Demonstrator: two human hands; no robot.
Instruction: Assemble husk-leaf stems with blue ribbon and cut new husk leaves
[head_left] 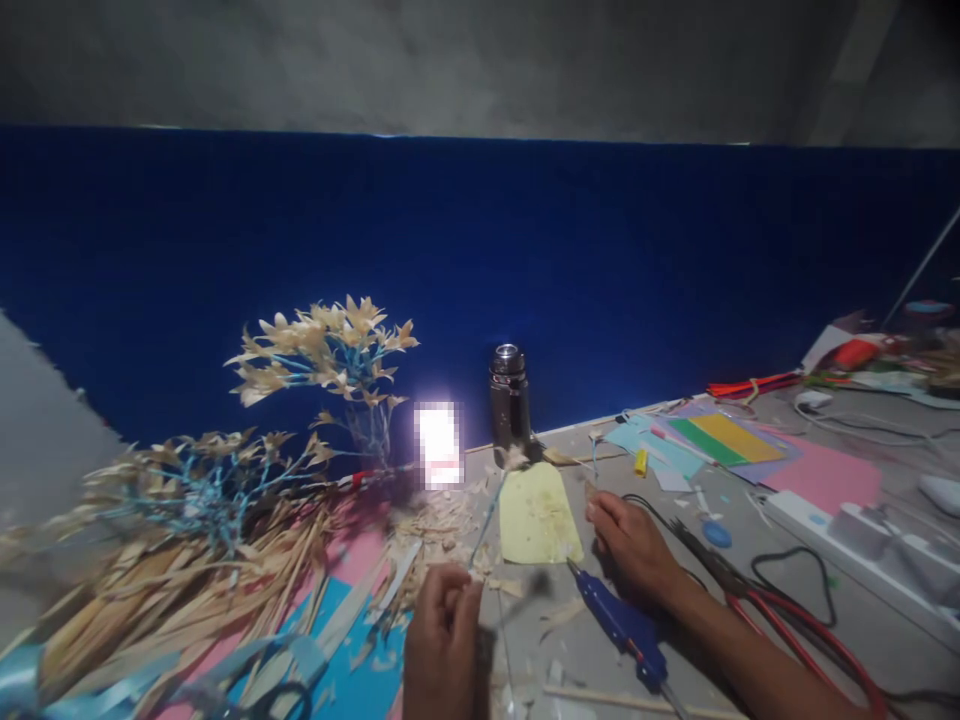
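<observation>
While left hand point(442, 628) pinches the blue stem point(486, 520) low (seems light, bendy, fragile) | right hand point(634, 548) slack, empty, beside glue gun point(619, 620) | bench front edge

A deep blue wall point(600, 250) stands beyond the right hand point(634, 545); grey plaster point(450, 60) above it; a grey tabletop point(900, 640) lies under the hand; a white glare point(439, 445) burns up-left of it.

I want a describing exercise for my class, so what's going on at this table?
A person is crafting at a littered table. The left hand pinches a thin blue stem tipped with dried leaf. The right hand rests by a yellow paper, a blue glue gun lying beside it. Leafy branches stand behind.
</observation>
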